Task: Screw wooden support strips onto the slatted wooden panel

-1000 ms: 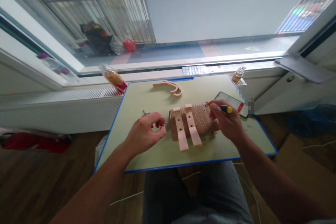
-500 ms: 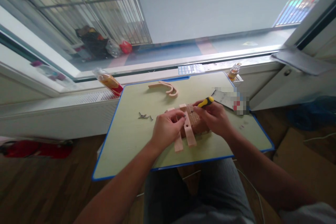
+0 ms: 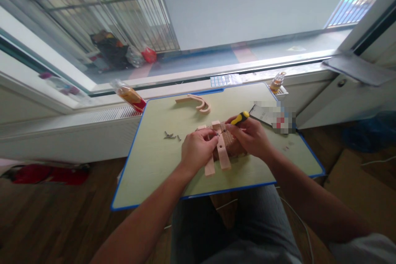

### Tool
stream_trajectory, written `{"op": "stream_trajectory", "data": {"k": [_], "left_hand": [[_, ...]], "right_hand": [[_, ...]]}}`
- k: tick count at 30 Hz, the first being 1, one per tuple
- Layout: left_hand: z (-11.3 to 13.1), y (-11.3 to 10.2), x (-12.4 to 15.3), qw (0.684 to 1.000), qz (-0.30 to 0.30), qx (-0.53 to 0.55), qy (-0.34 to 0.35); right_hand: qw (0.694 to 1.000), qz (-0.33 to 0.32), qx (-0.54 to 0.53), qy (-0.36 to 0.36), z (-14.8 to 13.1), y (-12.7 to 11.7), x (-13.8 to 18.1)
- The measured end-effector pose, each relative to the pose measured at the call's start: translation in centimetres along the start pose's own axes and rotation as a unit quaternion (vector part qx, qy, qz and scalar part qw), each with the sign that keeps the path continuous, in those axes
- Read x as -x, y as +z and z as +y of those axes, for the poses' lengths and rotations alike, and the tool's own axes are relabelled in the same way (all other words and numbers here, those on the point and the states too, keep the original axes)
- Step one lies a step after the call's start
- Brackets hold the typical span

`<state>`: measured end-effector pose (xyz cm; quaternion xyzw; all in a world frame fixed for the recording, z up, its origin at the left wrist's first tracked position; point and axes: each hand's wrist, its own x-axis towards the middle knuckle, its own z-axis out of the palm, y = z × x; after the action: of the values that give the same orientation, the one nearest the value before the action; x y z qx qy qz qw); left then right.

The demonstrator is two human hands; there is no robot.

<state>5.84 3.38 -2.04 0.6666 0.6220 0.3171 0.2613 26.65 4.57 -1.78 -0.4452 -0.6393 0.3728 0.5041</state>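
My right hand (image 3: 252,135) grips a yellow-and-black screwdriver (image 3: 240,118), its shaft pointing down and left toward my left fingertips. My left hand (image 3: 199,148) is closed in a pinch around a small dark screw (image 3: 218,135) at a pale wooden slat (image 3: 225,161). A round dark hole shows in that slat below the fingers. Beside it lies a second slat (image 3: 209,168), partly covered by my left hand. Under both is a brown piece with a bumpy surface (image 3: 230,142), partly hidden by my hands.
Several loose screws (image 3: 169,135) lie left of my left hand on the pale table (image 3: 148,173) with a blue edge. Curved wooden parts (image 3: 198,105) lie toward the back. A flat printed card or packet (image 3: 262,115) is at the right. Bottles (image 3: 131,97) stand by the window.
The screwdriver has shifted slightly left, and its tip is now nearer my left fingertips. My left hand keeps its pinch in the same place; the view has moved a little.
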Motion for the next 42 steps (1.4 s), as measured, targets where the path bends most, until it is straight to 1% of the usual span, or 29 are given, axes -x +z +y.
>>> {"op": "stream_trajectory", "data": {"k": [8, 19, 24, 31, 42], "left_hand": [[0.1, -0.4, 0.1, 0.999, -0.006, -0.046, 0.001], [0.7, -0.8, 0.3, 0.996, -0.012, -0.093, 0.0], [1.2, -1.0, 0.4, 0.993, -0.011, -0.12, -0.001], [1.1, -1.1, 0.2, 0.99, -0.032, -0.139, 0.013], [1.2, -0.9, 0.4, 0.988, -0.025, -0.154, -0.004]], "right_hand": [[0.996, -0.046, 0.072, -0.024, -1.6, 0.3, -1.4], [0.992, -0.067, 0.103, -0.035, -1.3, 0.6, -1.7], [0.985, -0.091, 0.14, -0.041, -1.4, 0.6, -2.2], [0.976, -0.131, 0.165, -0.061, -1.8, 0.3, -2.6], [0.974, -0.102, 0.181, -0.087, -0.2, 1.1, -2.2]]}}
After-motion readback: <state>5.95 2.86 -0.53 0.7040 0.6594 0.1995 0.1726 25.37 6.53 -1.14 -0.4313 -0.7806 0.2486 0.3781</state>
